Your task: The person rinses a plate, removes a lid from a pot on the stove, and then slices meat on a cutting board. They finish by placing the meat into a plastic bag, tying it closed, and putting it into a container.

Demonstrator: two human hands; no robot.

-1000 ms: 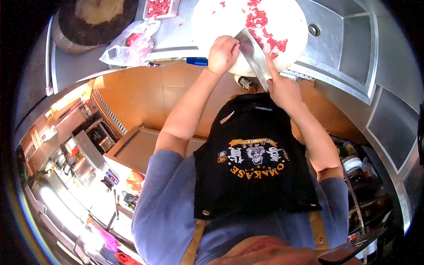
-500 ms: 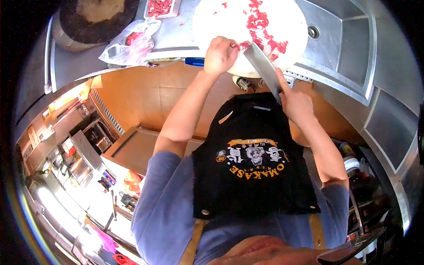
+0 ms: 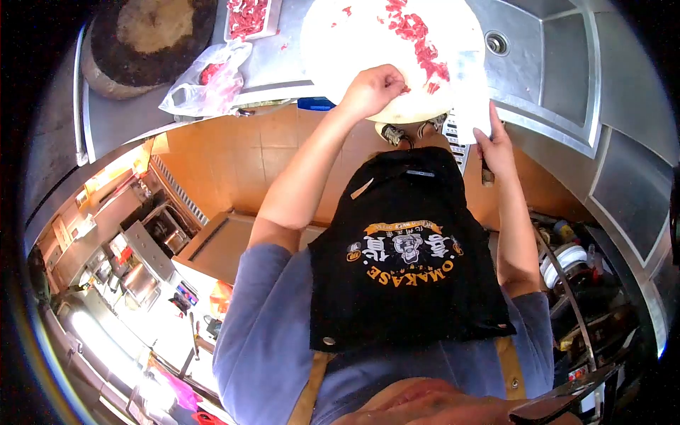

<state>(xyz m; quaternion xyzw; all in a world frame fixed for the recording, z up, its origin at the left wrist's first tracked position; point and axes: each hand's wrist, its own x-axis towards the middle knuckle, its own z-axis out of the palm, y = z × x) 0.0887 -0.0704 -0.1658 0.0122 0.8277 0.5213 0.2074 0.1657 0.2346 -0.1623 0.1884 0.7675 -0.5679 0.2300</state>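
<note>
A round white cutting board (image 3: 354,42) lies on the steel counter, with chopped red meat (image 3: 418,39) strewn across its right half. My left hand (image 3: 372,88) rests on the board's near edge, its fingers curled over a bit of the meat. My right hand (image 3: 496,145) grips the handle of a cleaver (image 3: 469,92). The wide blade stands up over the board's right edge, its flat side glaring white. A black apron (image 3: 407,255) covers my front below both arms.
A dark round chopping block (image 3: 149,35) sits at the far left. Beside it are a plastic bag holding meat (image 3: 209,78) and a tray of meat (image 3: 248,14). A steel sink (image 3: 559,64) lies right of the board. Orange floor tiles (image 3: 234,156) show below the counter.
The cleaver has left the meat by my left hand and swung to the board's right edge, blade turned flat to the camera. My right hand moved right with it. The left hand stayed.
</note>
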